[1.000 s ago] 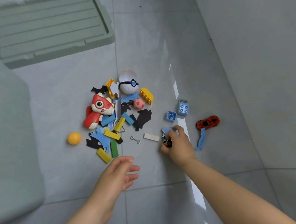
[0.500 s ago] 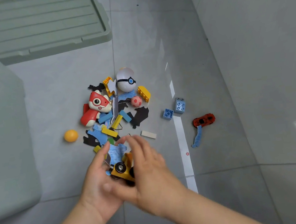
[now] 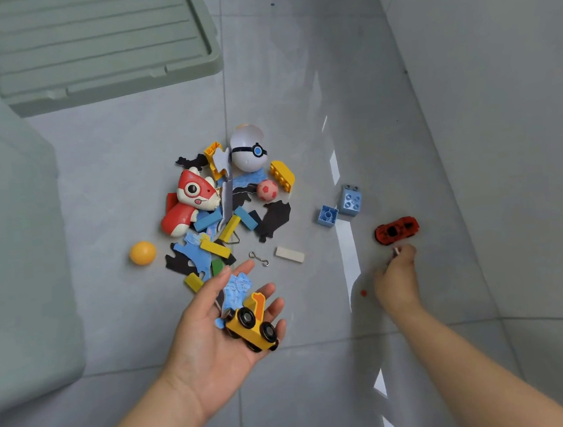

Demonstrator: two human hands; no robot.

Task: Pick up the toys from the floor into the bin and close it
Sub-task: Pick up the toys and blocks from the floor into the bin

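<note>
Your left hand [image 3: 215, 326] has its grip spread flat, so the yellow wagon [image 3: 253, 326] and blue puzzle piece [image 3: 237, 288] lie loose on the palm. Tilt it toward the bin [image 3: 9, 256] at your left and they may slide off. Your right hand [image 3: 397, 283] curls just beside the red car [image 3: 397, 230]; I cannot tell whether it pinches anything. The floor [image 3: 294, 74] is glossy grey tile, where the orange ball [image 3: 143, 252] could roll; a wall [image 3: 502, 88] rises at right.

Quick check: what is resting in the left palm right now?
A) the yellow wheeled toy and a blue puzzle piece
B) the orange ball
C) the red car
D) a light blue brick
A: the yellow wheeled toy lies with a blue puzzle piece on the upturned left hand; the red car sits on the floor.
</note>
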